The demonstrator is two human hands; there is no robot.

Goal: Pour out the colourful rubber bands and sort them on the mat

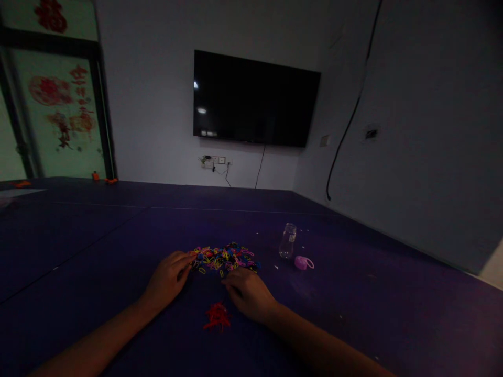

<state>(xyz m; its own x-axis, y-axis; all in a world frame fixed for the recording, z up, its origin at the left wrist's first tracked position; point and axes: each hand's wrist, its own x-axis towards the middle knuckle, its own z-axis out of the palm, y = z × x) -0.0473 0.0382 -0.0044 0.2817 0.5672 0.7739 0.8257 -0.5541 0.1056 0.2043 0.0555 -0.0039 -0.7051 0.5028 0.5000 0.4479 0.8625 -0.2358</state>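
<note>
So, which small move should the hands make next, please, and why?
Perhaps the left hand should pick anything red from the mixed pile and add it to the red pile. It is at the mixed pile's edge, many colours lie together there, and the nearer, separate pile looks all red.

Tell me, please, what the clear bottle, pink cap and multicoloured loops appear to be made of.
Clear bottle: glass or clear plastic, smooth; the purple surface shows through.
Pink cap: probably moulded plastic, opaque and evenly coloured.
Multicoloured loops: perhaps plastic or coated wire; bright solid colours, too small to tell finish.
</note>
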